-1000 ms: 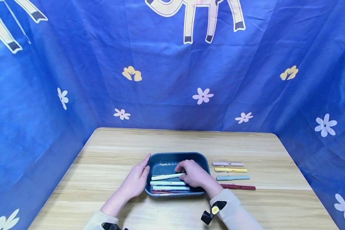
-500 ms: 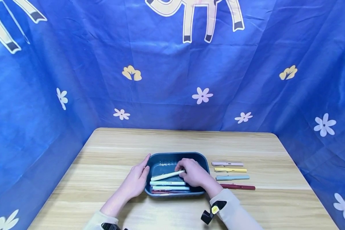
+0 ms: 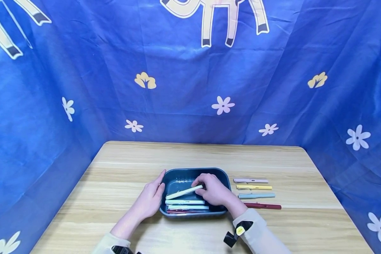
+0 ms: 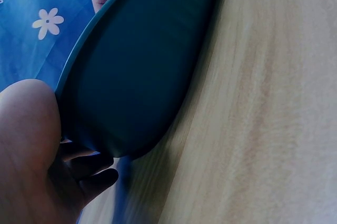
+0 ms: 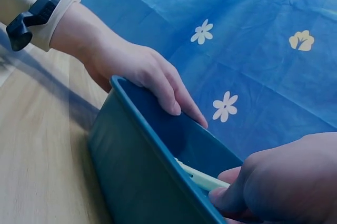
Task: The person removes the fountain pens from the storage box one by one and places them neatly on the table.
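Note:
My left hand (image 3: 150,199) grips the left end of a dark teal plastic box (image 3: 180,183), thumb over the rim and fingers against the outside wall. In the right wrist view the thumb dips inside the rim. My right hand (image 3: 214,191) reaches into the box and pinches a pale green pen (image 3: 182,192) near its right end. That pen slants, its right end raised and its clip end low at the left. Below it in the box lie a light blue pen (image 3: 185,202), a pale mint pen (image 3: 188,207) and a dark red pen (image 3: 181,212).
Right of the box, several pens lie in a column on the wooden table (image 3: 130,158): lilac (image 3: 251,181), yellow (image 3: 254,187), blue-grey (image 3: 256,195) and dark red (image 3: 263,206). A blue printed curtain (image 3: 177,106) encloses the back and sides.
The right hand has raised the pale green pen's right end, tilting it more steeply, with its other end still low in the box. The left hand stays in place on the box.

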The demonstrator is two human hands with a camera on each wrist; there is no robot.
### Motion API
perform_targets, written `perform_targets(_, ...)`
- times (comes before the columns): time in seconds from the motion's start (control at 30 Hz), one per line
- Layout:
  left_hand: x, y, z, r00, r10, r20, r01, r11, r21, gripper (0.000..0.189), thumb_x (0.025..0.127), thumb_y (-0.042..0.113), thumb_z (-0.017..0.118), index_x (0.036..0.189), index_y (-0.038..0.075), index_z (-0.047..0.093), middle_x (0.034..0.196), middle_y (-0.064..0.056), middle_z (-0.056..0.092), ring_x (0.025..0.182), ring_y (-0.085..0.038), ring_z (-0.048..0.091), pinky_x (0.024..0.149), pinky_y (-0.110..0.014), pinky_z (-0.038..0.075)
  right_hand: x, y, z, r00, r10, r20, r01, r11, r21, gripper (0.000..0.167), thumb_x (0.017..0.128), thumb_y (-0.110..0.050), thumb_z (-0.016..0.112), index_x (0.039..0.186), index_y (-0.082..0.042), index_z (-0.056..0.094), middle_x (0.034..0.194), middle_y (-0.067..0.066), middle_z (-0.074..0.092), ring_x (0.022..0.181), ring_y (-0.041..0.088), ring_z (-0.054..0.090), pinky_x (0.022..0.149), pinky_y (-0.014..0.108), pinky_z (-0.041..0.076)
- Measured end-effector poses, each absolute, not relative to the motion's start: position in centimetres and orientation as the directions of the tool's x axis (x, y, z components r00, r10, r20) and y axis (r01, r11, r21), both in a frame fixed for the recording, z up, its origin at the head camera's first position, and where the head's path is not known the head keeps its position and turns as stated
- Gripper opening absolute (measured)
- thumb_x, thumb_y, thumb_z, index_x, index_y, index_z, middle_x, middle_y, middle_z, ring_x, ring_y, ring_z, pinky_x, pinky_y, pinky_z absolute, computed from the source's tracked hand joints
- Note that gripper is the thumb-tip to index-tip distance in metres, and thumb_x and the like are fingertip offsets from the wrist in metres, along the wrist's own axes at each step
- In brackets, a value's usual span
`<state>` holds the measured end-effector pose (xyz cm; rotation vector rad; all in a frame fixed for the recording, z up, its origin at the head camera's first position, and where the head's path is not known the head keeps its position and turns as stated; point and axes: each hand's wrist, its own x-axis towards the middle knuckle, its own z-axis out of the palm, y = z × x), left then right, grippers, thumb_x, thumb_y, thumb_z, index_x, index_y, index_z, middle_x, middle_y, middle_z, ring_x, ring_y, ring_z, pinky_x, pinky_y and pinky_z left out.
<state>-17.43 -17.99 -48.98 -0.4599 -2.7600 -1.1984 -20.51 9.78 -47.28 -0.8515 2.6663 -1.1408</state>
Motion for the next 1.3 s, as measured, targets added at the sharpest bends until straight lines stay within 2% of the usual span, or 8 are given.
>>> perform_targets(0.27, -17.5, -18.0, -49.0, -0.949, 0.237, 0.207, 0.313, 0.649, 0.693, 0.054, 0.113, 0.008, 0.045, 0.165, 0.001, 0.032, 0.156, -0.027, 0.046, 0.143, -0.04, 0.047, 0.121, -0.054, 0.033, -20.4, 9.8, -47.2, -0.858, -0.498, 0.124, -0.399, 0.496, -0.771, 0.015, 0.098, -0.005, 0.076, 0.107, -0.015, 0.081, 0.094, -0.008, 0.07, 0.073, 0.009, 0.057, 0.067, 0.026, 0.05)
perform_targets(0.4, -17.5, -18.0, -48.9, -0.954, 0.23, 0.194, 0.299, 0.65, 0.698, 0.054, 0.113, 0.009, 0.044, 0.165, 0.002, 0.032, 0.139, -0.031, 0.062, 0.142, -0.039, 0.05, 0.122, -0.053, 0.032, -20.3, 9.8, -47.2, -0.866, -0.481, 0.134, -0.379, 0.457, -0.805, 0.015, 0.096, -0.004, 0.077, 0.105, -0.014, 0.083, 0.088, -0.007, 0.07, 0.07, 0.008, 0.058, 0.063, 0.024, 0.05)
perform_targets(0.53, -17.5, -18.0, -48.7, -0.961, 0.224, 0.161, 0.271, 0.653, 0.707, 0.055, 0.113, 0.01, 0.043, 0.166, 0.003, 0.03, 0.095, -0.018, 0.066, 0.133, -0.033, 0.058, 0.123, -0.051, 0.031, -20.2, 9.7, -47.1, -0.868, -0.48, 0.126, -0.359, 0.434, -0.826, 0.015, 0.095, -0.003, 0.078, 0.106, -0.013, 0.083, 0.088, -0.007, 0.072, 0.07, 0.008, 0.059, 0.061, 0.024, 0.051)
perform_targets(0.73, -17.5, -18.2, -48.6, -0.963, 0.223, 0.154, 0.265, 0.652, 0.711, 0.055, 0.113, 0.01, 0.043, 0.166, 0.002, 0.031, 0.091, -0.015, 0.065, 0.13, -0.032, 0.06, 0.123, -0.051, 0.032, -20.1, 9.5, -47.1, -0.863, -0.488, 0.129, -0.344, 0.38, -0.859, 0.017, 0.097, -0.001, 0.075, 0.112, -0.007, 0.082, 0.099, -0.003, 0.077, 0.082, 0.011, 0.071, 0.071, 0.023, 0.058)
perform_targets(0.83, -17.6, -18.3, -48.5, -0.963, 0.226, 0.15, 0.263, 0.648, 0.714, 0.055, 0.113, 0.01, 0.044, 0.166, 0.003, 0.031, 0.093, -0.015, 0.066, 0.132, -0.033, 0.059, 0.123, -0.051, 0.032, -19.9, 9.4, -46.9, -0.861, -0.491, 0.135, -0.329, 0.334, -0.883, 0.018, 0.099, 0.002, 0.072, 0.114, -0.002, 0.081, 0.098, 0.001, 0.08, 0.09, 0.018, 0.077, 0.074, 0.022, 0.06)
perform_targets(0.9, -17.6, -18.3, -48.5, -0.961, 0.229, 0.157, 0.27, 0.647, 0.713, 0.054, 0.113, 0.01, 0.044, 0.166, 0.002, 0.031, 0.119, -0.025, 0.07, 0.138, -0.036, 0.054, 0.122, -0.052, 0.033, -19.8, 9.3, -46.8, -0.86, -0.493, 0.133, -0.315, 0.308, -0.898, 0.019, 0.099, 0.004, 0.07, 0.115, 0.001, 0.08, 0.096, 0.005, 0.08, 0.093, 0.023, 0.078, 0.073, 0.021, 0.059)
perform_targets(1.03, -17.7, -18.3, -48.6, -0.957, 0.237, 0.17, 0.286, 0.648, 0.706, 0.054, 0.113, 0.01, 0.044, 0.165, 0.001, 0.032, 0.157, -0.026, 0.046, 0.144, -0.038, 0.045, 0.122, -0.052, 0.033, -19.7, 9.4, -46.7, -0.859, -0.495, 0.133, -0.302, 0.278, -0.912, 0.02, 0.1, 0.005, 0.068, 0.116, 0.002, 0.079, 0.096, 0.01, 0.08, 0.095, 0.028, 0.078, 0.07, 0.02, 0.057)
perform_targets(1.3, -17.7, -18.3, -48.5, -0.953, 0.24, 0.186, 0.3, 0.646, 0.702, 0.053, 0.113, 0.009, 0.045, 0.164, 0.001, 0.033, 0.156, -0.026, 0.047, 0.143, -0.039, 0.047, 0.121, -0.052, 0.033, -19.6, 9.8, -46.2, -0.858, -0.491, 0.152, -0.312, 0.263, -0.913, 0.02, 0.101, 0.003, 0.069, 0.117, -0.002, 0.079, 0.098, 0.008, 0.081, 0.095, 0.029, 0.078, 0.073, 0.022, 0.06)
